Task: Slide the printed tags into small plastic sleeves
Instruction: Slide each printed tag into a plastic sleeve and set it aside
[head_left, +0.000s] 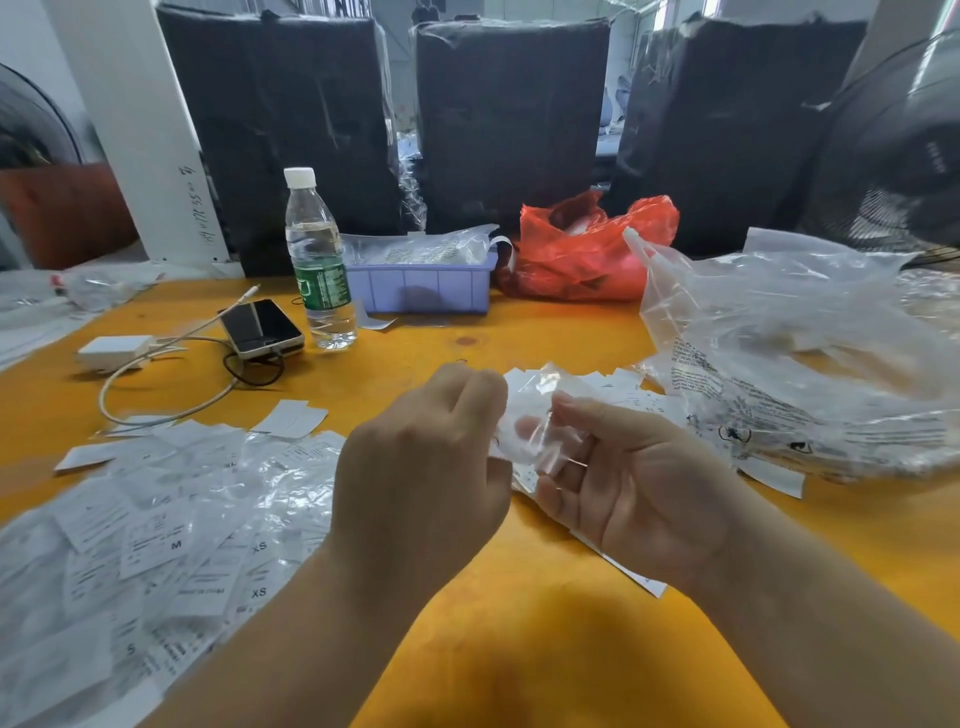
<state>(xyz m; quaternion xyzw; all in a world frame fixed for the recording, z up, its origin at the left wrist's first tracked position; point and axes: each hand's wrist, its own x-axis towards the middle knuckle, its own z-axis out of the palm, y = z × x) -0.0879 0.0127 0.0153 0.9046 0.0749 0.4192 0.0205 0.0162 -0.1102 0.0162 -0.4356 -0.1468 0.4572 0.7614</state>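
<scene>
- Left hand (423, 457) at frame centre, back to the camera, fingers curled into a fist-like pinch at its right edge; it appears to grip the white tag (511, 436) or the sleeve edge, contact point hidden by the knuckles.
- Right hand (631, 483) just right of centre, palm up, fingers loosely curled round a small clear sleeve (545, 441), thumb on top of it.
- Sleeve sits between the two hands, touching both; crumpled, long axis roughly left-right across the frame, mouth seems to face the left hand but I can't tell for sure.
- Key relation: tag comes from the left, sleeve is held on the right, so the insertion likely runs left to right along the sleeve's long axis. Hands nearly touching, little travel left.
- Judgement: tag is at the mouth or partly in; not clearly seated.
- Loose tags (618, 389) lie on the table just behind and under the right hand; a few stick out below its wrist.
- Finished pile (171, 530) of sleeved tags, lower left, marked M, XS, S.
- Big clear bag (810, 364) at right, close to the right hand, limits room on that side.
- Open yellow table (519, 649) in front of the hands, bottom centre; free room there.
- Water bottle (319, 260), phone (262, 327), purple tray (421, 283), red bag (582, 249) are at the far side, well apart from the hands.
</scene>
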